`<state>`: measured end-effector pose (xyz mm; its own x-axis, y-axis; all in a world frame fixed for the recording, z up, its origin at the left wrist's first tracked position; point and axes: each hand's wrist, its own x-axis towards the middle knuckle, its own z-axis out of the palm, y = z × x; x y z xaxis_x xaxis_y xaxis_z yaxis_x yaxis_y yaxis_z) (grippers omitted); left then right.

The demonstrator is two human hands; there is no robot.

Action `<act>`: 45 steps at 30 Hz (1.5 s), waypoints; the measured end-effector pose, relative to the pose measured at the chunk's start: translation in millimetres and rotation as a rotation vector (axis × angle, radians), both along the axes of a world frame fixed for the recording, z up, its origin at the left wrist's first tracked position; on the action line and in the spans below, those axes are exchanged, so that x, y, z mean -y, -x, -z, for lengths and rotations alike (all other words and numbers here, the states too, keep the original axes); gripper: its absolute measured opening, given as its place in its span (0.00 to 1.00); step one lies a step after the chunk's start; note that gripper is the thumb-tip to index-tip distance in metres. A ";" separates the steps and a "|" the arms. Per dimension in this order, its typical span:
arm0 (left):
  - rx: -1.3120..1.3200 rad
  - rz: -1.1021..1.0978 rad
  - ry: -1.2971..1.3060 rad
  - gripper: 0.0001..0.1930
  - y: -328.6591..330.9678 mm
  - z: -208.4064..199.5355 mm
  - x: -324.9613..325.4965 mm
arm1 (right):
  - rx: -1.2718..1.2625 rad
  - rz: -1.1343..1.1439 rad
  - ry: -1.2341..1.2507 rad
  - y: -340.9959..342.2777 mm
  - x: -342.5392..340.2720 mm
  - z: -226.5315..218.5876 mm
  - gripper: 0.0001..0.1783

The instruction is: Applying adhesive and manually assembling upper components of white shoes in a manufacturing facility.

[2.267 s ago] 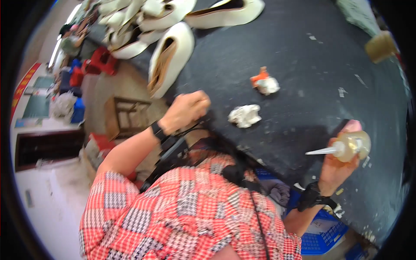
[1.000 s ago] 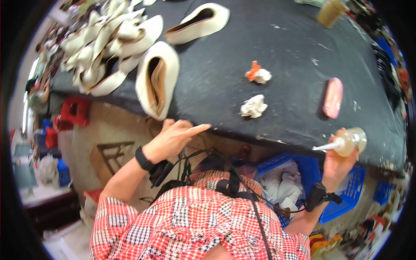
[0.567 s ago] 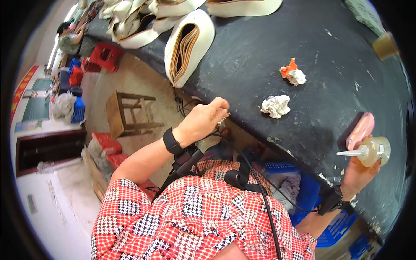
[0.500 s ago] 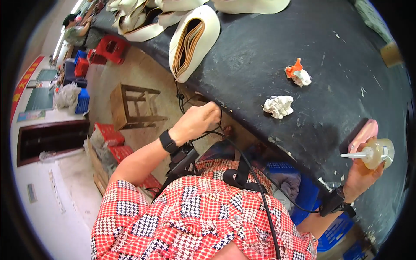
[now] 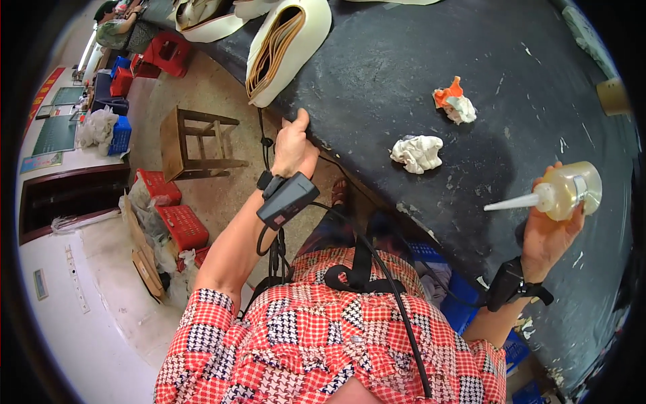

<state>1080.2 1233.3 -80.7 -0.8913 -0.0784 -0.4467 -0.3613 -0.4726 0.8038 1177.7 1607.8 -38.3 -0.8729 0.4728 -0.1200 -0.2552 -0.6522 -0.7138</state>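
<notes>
My right hand is wrapped round a squeeze bottle of pale yellow liquid above the right side of the dark table. Its long white nozzle points left. Near the table's left edge, my left hand has its thumb raised and apart from a finger; the other fingers are partly hidden, and nothing shows in its grasp. Just beyond it lies a cream, oval stack of nested curved pieces with brown inner layers, its near end at the table edge. A crumpled white wad lies between the hands.
An orange-and-white wad lies farther back on the dark table. More cream pieces stand at the far left, and a tape roll at the right rim. A wooden stool and red crates stand left. Cables hang by my arms.
My left hand has moved up toward the table edge and the cream stack, and its closed fingers have loosened. The bottle in my right hand has shifted slightly left and up. The whole view has shifted.
</notes>
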 end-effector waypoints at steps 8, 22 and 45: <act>0.068 0.348 0.328 0.40 -39.2 -84.9 -12.1 | 0.038 0.028 -0.134 4.8 -0.3 6.1 0.35; -0.695 0.943 1.375 0.35 -20.1 -38.1 -117.7 | -0.050 0.147 -0.058 -41.3 -39.2 -11.8 0.37; -1.035 0.560 1.192 0.18 62.5 -70.7 -112.8 | 0.083 0.408 -0.577 -52.8 -14.0 -58.5 0.35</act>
<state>1017.7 1346.1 -10.0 -0.7852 0.4903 0.3784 0.6134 0.5311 0.5845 1230.5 1621.9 20.2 -0.6118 0.7680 0.1894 -0.3284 -0.0288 -0.9441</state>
